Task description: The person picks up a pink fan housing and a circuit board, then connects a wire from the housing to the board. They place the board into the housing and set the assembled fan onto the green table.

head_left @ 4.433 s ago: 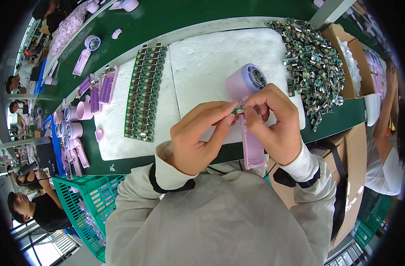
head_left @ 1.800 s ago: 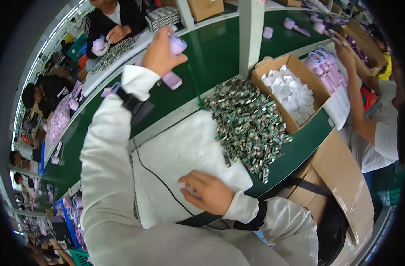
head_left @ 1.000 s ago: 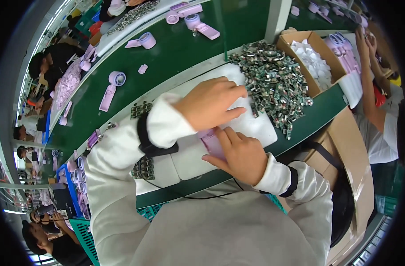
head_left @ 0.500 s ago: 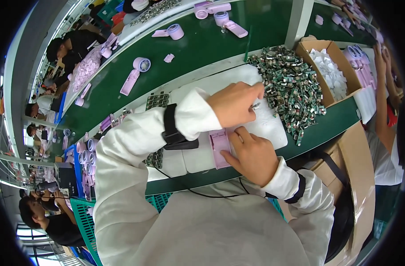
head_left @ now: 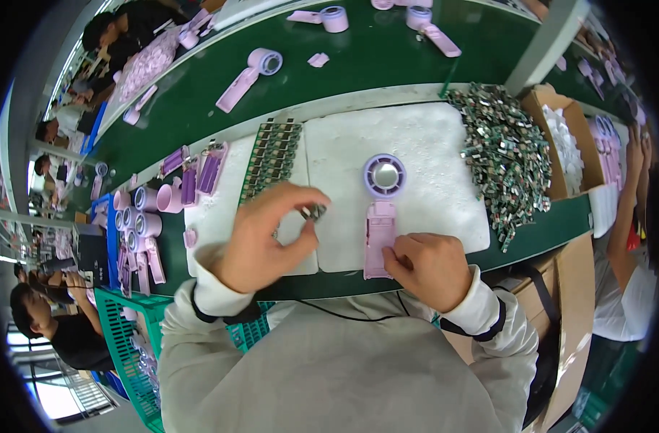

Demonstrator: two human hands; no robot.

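Observation:
Between the thumb and forefinger of my left hand (head_left: pixel 261 234) is a small circuit board (head_left: pixel 314 211), raised over the white foam sheet. A pink handheld fan (head_left: pixel 379 234) lies on the foam in front of me, its round lilac-rimmed head pointing away and its open handle toward me. My right hand (head_left: pixel 436 273) has its fingers curled at the right edge of that handle, with the thumb against it; the undersides of the fingers are hidden. Left of the fan, panels of joined green circuit boards (head_left: pixel 274 155) lie on the foam (head_left: pixel 336 144), partly behind my left hand.
A heap of small circuit boards (head_left: pixel 506 159) lies to the right, beside a cardboard box (head_left: pixel 589 148) of white pieces. Several fan parts (head_left: pixel 147 225) stand at the left. Past a low ledge, more pink fans (head_left: pixel 250 79) lie on the green belt (head_left: pixel 185 101). Other people work nearby.
My left hand has swung from beside the board heap, across the fan, to the left, uncovering the fan's head. My right hand stays at the handle. The view has shifted slightly.

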